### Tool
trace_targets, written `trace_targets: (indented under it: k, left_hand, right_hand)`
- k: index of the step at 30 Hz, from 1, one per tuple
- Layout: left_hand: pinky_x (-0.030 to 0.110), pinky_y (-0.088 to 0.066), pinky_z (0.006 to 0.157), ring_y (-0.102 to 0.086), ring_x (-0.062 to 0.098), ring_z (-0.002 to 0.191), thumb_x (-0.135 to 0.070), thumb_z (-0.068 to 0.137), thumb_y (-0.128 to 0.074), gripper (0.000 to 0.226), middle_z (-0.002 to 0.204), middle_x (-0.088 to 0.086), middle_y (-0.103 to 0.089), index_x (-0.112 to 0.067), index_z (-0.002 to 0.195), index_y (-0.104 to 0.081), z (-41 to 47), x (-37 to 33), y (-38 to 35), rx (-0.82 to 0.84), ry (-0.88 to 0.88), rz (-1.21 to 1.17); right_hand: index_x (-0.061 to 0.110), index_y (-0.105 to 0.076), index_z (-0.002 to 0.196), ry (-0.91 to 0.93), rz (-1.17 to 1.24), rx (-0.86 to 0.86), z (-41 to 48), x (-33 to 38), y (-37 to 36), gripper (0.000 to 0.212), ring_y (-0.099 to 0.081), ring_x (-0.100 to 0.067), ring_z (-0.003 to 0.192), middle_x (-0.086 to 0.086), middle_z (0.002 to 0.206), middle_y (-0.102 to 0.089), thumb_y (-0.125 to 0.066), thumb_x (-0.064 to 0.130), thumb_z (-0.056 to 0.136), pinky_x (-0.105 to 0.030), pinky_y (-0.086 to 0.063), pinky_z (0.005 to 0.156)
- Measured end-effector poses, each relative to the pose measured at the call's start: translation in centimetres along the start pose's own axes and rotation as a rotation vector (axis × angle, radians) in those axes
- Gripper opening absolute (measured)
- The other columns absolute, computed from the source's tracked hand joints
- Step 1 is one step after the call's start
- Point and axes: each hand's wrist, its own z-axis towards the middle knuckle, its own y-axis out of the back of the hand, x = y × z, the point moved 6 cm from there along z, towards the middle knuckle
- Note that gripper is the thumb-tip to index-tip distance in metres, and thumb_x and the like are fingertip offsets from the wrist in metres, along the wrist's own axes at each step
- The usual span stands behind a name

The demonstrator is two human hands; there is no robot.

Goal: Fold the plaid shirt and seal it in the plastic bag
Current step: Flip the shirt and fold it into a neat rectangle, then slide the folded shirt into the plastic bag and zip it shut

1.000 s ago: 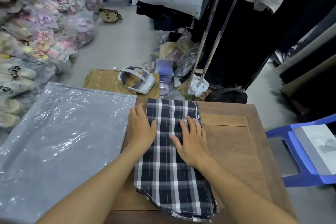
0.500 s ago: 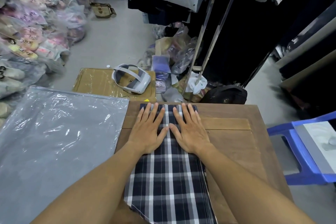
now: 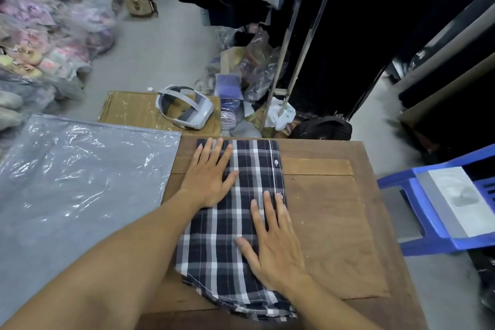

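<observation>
Since half a second ago the right hand (image 3: 273, 246) has slid nearer along the plaid shirt (image 3: 238, 222), while the left hand (image 3: 209, 177) stays far. Both press flat, fingers spread, gripping nothing. Smoothing the narrow fold on the desk (image 3: 334, 222); next, halve it lengthwise for the plastic bag (image 3: 75, 182).

Your plaid shirt (image 3: 235, 225) is soft, matt woven cloth, lying on a matt brown wooden table (image 3: 329, 222) with visible grain. Beside you, the plastic bag (image 3: 80, 177) is glossy and crinkled, the chair (image 3: 434, 225) smooth blue plastic.
</observation>
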Motion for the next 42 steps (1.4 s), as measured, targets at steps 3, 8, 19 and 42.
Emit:
trace_targets:
  k: [3,8,19,42]
  left_hand:
    - [0.044,0.008,0.122,0.017,0.025,0.151,-0.057,0.098,-0.015,0.07,0.165,0.007,0.01,-0.023,0.156,0.004,0.0,0.0,0.1,0.019,0.007,0.001]
    - [0.044,-0.011,0.121,-0.014,0.026,0.15,-0.05,0.1,-0.023,0.059,0.162,0.007,-0.023,-0.021,0.152,-0.027,0.9,0.1,2.1,-0.047,0.04,-0.119]
    - [0.049,-0.047,0.09,-0.059,0.035,0.101,-0.019,0.093,-0.053,0.021,0.107,0.014,-0.066,-0.012,0.107,-0.066,4.2,2.4,5.6,-0.092,0.141,-0.078]
    - [0.016,-0.039,0.042,-0.066,0.01,0.054,-0.024,0.083,-0.074,0.021,0.078,0.005,-0.075,-0.015,0.077,-0.056,-7.4,-2.0,0.2,0.656,0.378,-0.779]
  right_hand:
    - [0.019,0.0,0.158,0.016,0.037,-0.008,0.0,0.1,0.3,0.08,0.028,-0.024,0.149,-0.008,0.165,0.017,-0.011,0.07,0.097,-0.046,0.007,0.12]
    - [0.021,-0.025,0.155,-0.038,0.312,-0.082,-0.4,-1.0,2.2,0.066,0.005,-0.016,0.152,-0.003,0.167,-0.004,-0.029,0.058,0.101,-0.04,-0.006,0.124]
    - [0.025,-0.047,0.12,-0.569,0.705,0.14,-1.9,-5.4,2.7,0.044,-0.064,-0.01,0.094,0.008,0.106,-0.061,-0.074,0.029,0.086,-0.029,-0.057,0.081]
    - [0.021,-0.045,0.136,-0.27,-0.259,0.193,9.8,-12.7,10.7,0.05,-0.049,-0.032,0.12,-0.01,0.123,-0.062,-0.045,0.003,0.089,-0.05,-0.037,0.101]
